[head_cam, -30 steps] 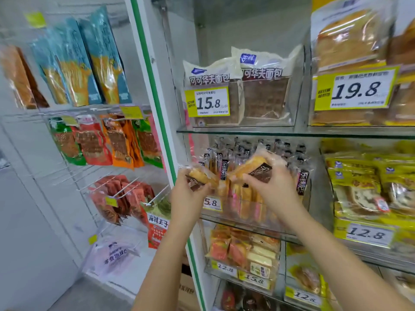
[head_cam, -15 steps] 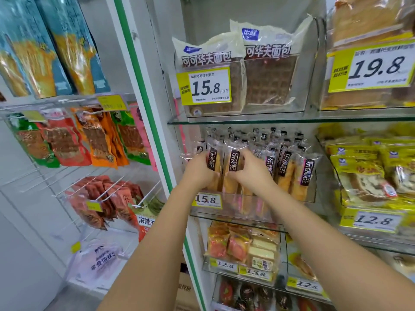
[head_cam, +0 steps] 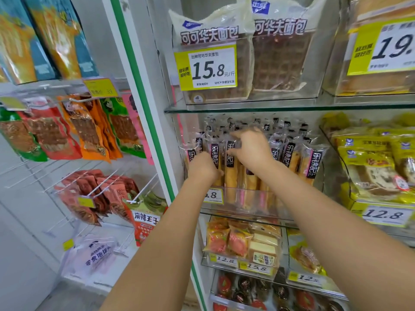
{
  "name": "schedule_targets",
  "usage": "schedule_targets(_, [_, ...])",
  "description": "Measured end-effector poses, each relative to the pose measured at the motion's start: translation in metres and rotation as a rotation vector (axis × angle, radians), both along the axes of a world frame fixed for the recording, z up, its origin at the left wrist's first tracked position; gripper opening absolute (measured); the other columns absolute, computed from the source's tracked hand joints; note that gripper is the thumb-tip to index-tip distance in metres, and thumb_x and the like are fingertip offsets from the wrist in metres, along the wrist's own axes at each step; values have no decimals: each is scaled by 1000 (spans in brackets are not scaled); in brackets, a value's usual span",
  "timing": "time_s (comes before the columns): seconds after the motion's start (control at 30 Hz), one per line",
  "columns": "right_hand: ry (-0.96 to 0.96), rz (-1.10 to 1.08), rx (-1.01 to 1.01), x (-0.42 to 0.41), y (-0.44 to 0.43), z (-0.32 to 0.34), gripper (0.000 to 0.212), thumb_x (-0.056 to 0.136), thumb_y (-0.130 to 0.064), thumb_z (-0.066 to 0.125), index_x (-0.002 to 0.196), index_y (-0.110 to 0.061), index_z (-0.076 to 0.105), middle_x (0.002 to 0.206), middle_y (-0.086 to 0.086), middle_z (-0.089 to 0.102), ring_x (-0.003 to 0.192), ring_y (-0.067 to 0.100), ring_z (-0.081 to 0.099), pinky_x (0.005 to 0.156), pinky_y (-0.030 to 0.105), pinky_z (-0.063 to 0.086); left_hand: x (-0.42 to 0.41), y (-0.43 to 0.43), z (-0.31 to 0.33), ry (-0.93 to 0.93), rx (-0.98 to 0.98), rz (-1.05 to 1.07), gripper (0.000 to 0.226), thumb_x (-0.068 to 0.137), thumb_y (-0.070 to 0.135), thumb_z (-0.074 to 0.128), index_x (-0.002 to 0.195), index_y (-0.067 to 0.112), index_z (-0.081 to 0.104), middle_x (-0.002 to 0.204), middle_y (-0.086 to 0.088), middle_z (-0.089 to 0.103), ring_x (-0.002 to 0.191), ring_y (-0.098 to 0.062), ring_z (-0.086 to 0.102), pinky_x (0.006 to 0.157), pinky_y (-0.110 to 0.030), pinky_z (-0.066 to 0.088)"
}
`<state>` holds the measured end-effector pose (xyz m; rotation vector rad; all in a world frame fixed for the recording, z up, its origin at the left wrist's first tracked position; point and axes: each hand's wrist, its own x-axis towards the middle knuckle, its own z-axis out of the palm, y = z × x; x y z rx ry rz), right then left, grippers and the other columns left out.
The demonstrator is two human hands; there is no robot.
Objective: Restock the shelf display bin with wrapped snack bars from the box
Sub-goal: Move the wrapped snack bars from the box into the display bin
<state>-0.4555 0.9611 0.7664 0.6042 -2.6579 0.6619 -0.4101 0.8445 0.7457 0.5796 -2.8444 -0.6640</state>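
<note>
Evidently step: bars were being seated in bin | left hand was curled round bars, front-left corner | right hand was pinched on one | next: release judged needed.

Bright even indoor light, soft faint shadows, glare on plastic wrappers, wide-angle bending at edges, slight blur throughout

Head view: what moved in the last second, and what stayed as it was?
The left hand and right hand carried snack bars forward into the display bin, standing them upright in its front row; the right hand now pinches one bar's top. The waffle packs above stayed put.
</note>
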Motion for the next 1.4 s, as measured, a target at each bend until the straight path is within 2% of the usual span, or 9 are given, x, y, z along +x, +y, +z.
schedule_targets(0.13, [10, 29, 109, -1, 7, -11, 54, 81, -29, 72, 132, -27, 53, 118, 7, 66, 127, 29, 45, 108, 39, 34, -2, 0, -7, -114, -27, -8, 35, 79, 24, 74, 98, 1, 55, 104, -13, 62, 98, -28, 60, 75, -31, 46])
schedule_targets(0.3, [17, 47, 317, -7, 9, -3, 53, 87, -12, 62, 135, -31, 50, 128, 7, 61, 140, 28, 29, 118, 41, 4, 1, 1, -7, -194, -57, -55, 46, 79, 30, 73, 109, -2, 56, 105, -12, 64, 101, -27, 62, 71, -29, 45])
schedule_targets(0.5, [343, 194, 27, 29, 20, -9, 42, 87, -10, 56, 129, -14, 55, 133, 7, 56, 131, 26, 41, 117, 38, 16, 44, 4, -17, 293, 162, -61, 44, 85, 17, 64, 124, 5, 49, 115, -11, 64, 104, -27, 61, 81, -30, 48])
schedule_targets(0.63, [324, 366, -164, 79, 41, -47, 26, 92, -26, 49, 110, -13, 61, 99, 1, 66, 92, 19, 62, 78, 35, 50, 108, 19, -66, 490, 362, -112, 24, 90, 18, 58, 114, 18, 54, 97, 6, 63, 86, -7, 60, 78, -23, 48])
schedule_targets(0.77, [249, 368, -107, 109, 63, -121, 35, 91, -40, 45, 78, -14, 63, 45, -3, 53, 40, 18, 54, 42, 22, 37, 151, 34, -157, 229, 509, -93, 11, 89, 30, 61, 90, 22, 55, 60, 2, 51, 55, -13, 52, 56, -26, 41])
schedule_targets(0.93, [-93, 328, 101, 139, 94, -246, 45, 91, -48, 37, 59, -20, 50, 38, -4, 41, 35, 21, 50, 36, 24, 33, 191, 54, -273, -48, 639, 77, 21, 89, 25, 62, 74, 11, 56, 54, 5, 50, 51, -11, 49, 54, -29, 38])
schedule_targets(1.07, [-541, 281, 421, 152, 125, -360, 23, 97, -35, 42, 94, -18, 57, 68, -3, 59, 70, 21, 60, 59, 32, 42, 216, 73, -376, -293, 705, 214, 31, 88, 27, 60, 62, 12, 52, 72, -23, 64, 78, -37, 64, 69, -38, 47])
schedule_targets(1.2, [-1021, 132, 453, 161, 171, -477, 18, 97, -20, 44, 113, -13, 45, 72, -9, 39, 74, 14, 46, 61, 29, 40, 238, 104, -456, -427, 791, 318, 7, 88, 20, 62, 94, 19, 61, 97, -8, 68, 95, -25, 64, 72, -20, 41])
schedule_targets(1.4, [-1117, 58, 494, 167, 225, -614, 19, 89, -12, 51, 76, -19, 39, 74, -1, 44, 79, 21, 47, 66, 27, 34, 261, 157, -594, -470, 793, 454, 36, 77, 14, 73, 54, 24, 47, 59, 2, 53, 80, -37, 62, 69, -33, 43])
